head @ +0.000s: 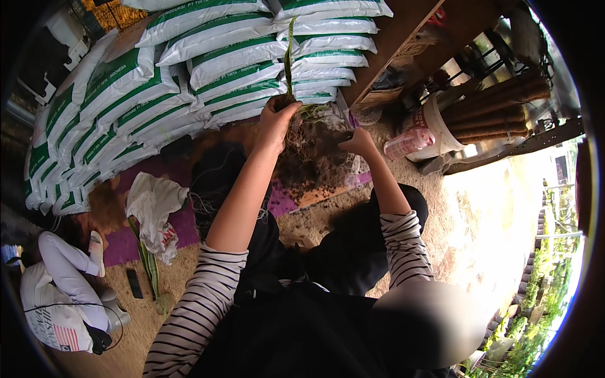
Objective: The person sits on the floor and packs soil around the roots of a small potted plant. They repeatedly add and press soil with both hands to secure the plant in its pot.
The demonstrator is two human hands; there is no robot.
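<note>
My left hand (276, 124) grips a snake plant by its base, with the narrow leaf (289, 56) standing upright above the fist. Tangled roots with dark soil (297, 141) hang below that hand. To the right, my right hand (360, 142) is curled, fingertips towards the roots and a dark clump. Whether it pinches something is unclear. Beneath both hands lies loose dark potting soil (307, 172), spread over a purple and orange mat (283, 198). Crumpled clear plastic (355, 177) sits at the soil's right edge.
White and green filled sacks (227, 52) are stacked ahead and left. At right are a pink plastic bottle (410, 143) and a white bucket (444, 130) beside brown fibre poles (491, 113). A seated person (71, 302), a phone (134, 283), an empty-looking sack (153, 203) and another snake plant (151, 269) are left.
</note>
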